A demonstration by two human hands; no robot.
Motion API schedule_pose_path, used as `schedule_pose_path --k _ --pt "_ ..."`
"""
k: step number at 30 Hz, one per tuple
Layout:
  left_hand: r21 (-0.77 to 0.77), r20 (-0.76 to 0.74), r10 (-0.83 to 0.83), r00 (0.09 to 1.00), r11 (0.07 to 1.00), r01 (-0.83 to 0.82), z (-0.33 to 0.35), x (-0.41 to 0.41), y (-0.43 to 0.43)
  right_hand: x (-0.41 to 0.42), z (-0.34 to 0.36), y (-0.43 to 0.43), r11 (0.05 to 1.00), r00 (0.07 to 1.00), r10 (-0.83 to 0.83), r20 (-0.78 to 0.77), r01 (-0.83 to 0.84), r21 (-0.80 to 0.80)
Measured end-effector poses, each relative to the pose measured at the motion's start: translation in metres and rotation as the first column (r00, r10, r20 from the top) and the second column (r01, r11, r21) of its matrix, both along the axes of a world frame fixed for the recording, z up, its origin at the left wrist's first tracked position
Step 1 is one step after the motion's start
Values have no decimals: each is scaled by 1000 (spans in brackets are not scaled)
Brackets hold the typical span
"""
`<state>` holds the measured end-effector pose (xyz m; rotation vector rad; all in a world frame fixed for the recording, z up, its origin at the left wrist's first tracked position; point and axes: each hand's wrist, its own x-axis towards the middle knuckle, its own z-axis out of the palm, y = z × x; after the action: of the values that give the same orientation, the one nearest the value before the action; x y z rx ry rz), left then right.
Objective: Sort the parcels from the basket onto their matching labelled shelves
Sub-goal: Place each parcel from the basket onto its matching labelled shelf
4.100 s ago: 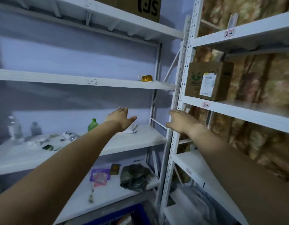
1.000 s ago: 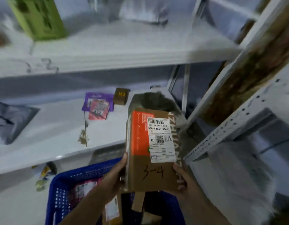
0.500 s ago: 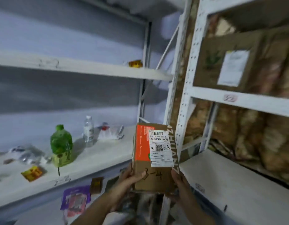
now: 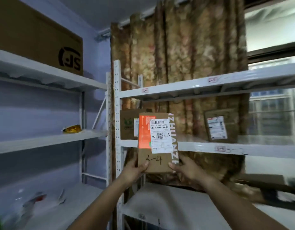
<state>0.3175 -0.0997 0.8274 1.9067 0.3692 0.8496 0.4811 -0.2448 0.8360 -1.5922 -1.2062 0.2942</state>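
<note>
Both hands hold the parcel (image 4: 157, 143) upright in the air in front of the right rack's middle shelf (image 4: 201, 147); it rests on no shelf. The left hand (image 4: 135, 170) grips its lower left corner, with the thumb on the front just beside the handwriting. The right hand (image 4: 186, 170) grips the lower right corner, with the thumb over the printed edge.

The parcel is a flat brown carton. "3-4" (image 4: 154, 160) is handwritten in black on its lower front. Its white label (image 4: 160, 136) carries a barcode, the line "538-538AH-044", a QR code, "WU" and a large "A"; the smaller print is too fine to read. An orange panel (image 4: 144, 131) runs down the left of the label. White capitals (image 4: 174, 138) down the right edge read roughly "ZHUANZH", and the thumb covers their lower end.

On the middle shelf behind the parcel stands a brown box (image 4: 127, 125) with a green logo, mostly hidden. Further right on that shelf a second box (image 4: 217, 126) shows a white label, which is blurred. The shelf's front edge bears a red-and-white tag (image 4: 220, 148) with handwriting beside it, too smeared to read. The tag on the upper shelf (image 4: 193, 87) cannot be read either.

On the left rack's top shelf, a big carton (image 4: 44, 40) shows a black "SF" logo, upside down. A yellow packet (image 4: 72, 129) lies on the shelf below. A patterned curtain (image 4: 185, 47) hangs behind the right rack.
</note>
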Motion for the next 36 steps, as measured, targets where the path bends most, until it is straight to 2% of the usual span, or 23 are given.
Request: schedule_pose_path --k 6,9,14,18,23,30,36 --pt "117 98 -69 993 992 57 34 59 -80 34 45 -83 991 987 -133 95 131 24" --pt "161 76 -137 988 979 124 42 79 -109 45 53 -123 989 987 -147 65 147 7" --pt "198 -22 -238 971 951 237 51 113 -146 65 55 -180 965 961 -261 97 258 40" --pt "251 14 -266 964 934 254 50 145 -176 77 57 -217 950 945 -309 109 302 73" --pt "250 70 -412 908 889 384 40 192 -221 93 60 -277 931 924 -359 130 364 -17" --pt "212 93 -625 775 773 598 20 259 -322 112 44 -380 756 748 -647 148 654 -2" --pt "228 108 -684 721 723 652 13 294 -386 127 31 -444 621 606 -780 155 780 79"
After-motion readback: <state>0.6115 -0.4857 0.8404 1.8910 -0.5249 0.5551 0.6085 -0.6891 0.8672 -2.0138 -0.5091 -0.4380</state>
